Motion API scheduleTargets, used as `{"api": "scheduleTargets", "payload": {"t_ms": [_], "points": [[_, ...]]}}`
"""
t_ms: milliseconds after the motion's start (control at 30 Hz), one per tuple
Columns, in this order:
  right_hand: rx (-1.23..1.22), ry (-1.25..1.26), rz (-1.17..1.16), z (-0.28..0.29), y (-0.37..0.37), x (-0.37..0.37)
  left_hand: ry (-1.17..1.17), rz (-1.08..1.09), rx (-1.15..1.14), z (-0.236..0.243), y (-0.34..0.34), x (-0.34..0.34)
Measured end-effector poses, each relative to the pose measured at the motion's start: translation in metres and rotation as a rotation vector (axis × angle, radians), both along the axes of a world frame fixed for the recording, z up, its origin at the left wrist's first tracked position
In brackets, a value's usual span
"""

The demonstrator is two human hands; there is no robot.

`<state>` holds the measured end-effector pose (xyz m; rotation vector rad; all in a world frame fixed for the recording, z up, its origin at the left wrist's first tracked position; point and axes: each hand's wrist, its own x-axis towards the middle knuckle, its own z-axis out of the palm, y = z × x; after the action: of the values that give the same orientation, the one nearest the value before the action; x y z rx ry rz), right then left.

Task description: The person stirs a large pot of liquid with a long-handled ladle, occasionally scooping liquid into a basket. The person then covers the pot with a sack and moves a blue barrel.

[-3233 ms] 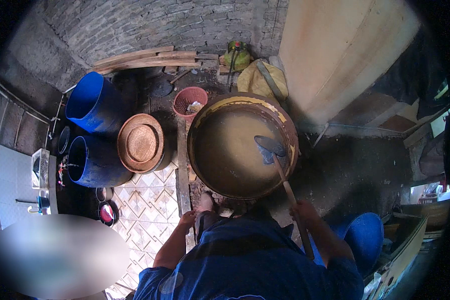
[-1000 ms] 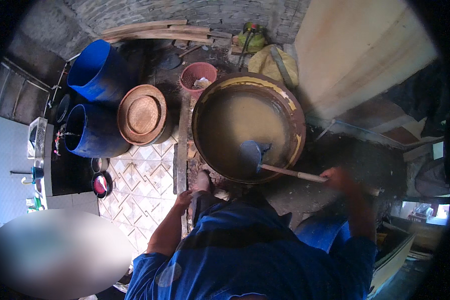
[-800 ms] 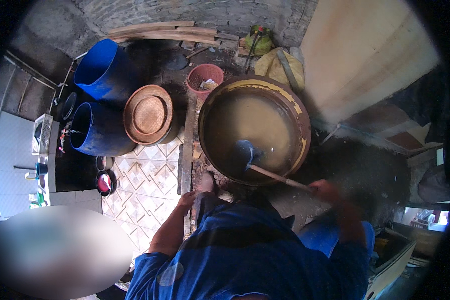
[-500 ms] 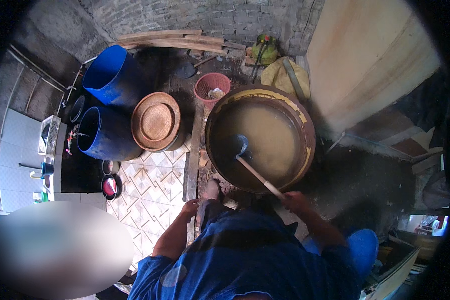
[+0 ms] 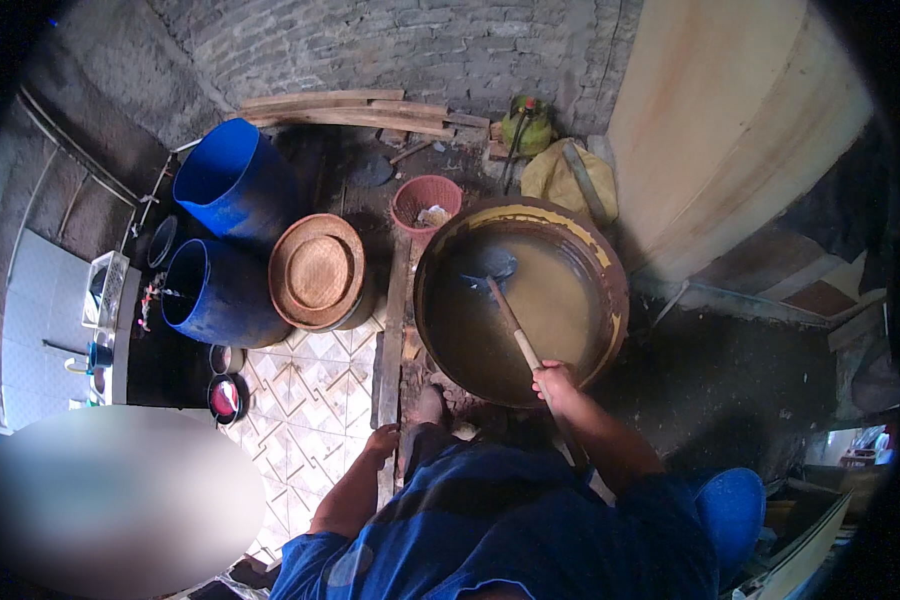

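Looking down from the head, we find the right hand [image 5: 555,382] closed around the shaft of a long-handled scoop [image 5: 516,328], so that this grip is narrow and filled. From it, the scoop's blade [image 5: 498,263] lies ahead and slightly left, within a wide round pan [image 5: 622,290]. We trace the long axis from the blade, a little beyond the pan's middle, back across its near right edge and past the hand toward the body. The right hand is the nearer one; the left hand [image 5: 382,440] hangs outside the pan's near left edge, beside a wooden beam [image 5: 394,330], and we cannot tell whether it holds anything. The pan carries a cloudy tan liquid [image 5: 560,300], in which the blade appears partly sunk. Around it we note a red basket [image 5: 410,208] at the far left edge, a yellow sack [image 5: 555,180] behind, tiled floor [image 5: 310,390] to the left and dark floor [image 5: 730,370] to the right.
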<state>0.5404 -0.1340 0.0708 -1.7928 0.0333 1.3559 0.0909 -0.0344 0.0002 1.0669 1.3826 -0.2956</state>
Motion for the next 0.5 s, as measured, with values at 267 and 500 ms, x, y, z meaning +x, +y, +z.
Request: {"api": "scheduleTargets", "payload": {"t_ms": [267,500], "points": [[0.068,-0.047,0.137,0.016,-0.041,0.016,0.008,0.088,0.01,-0.008,-0.001,0.003],[0.148,0.061,0.227,0.108,-0.133,0.015,0.074,0.022,-0.007,0.011,0.005,0.024]]}}
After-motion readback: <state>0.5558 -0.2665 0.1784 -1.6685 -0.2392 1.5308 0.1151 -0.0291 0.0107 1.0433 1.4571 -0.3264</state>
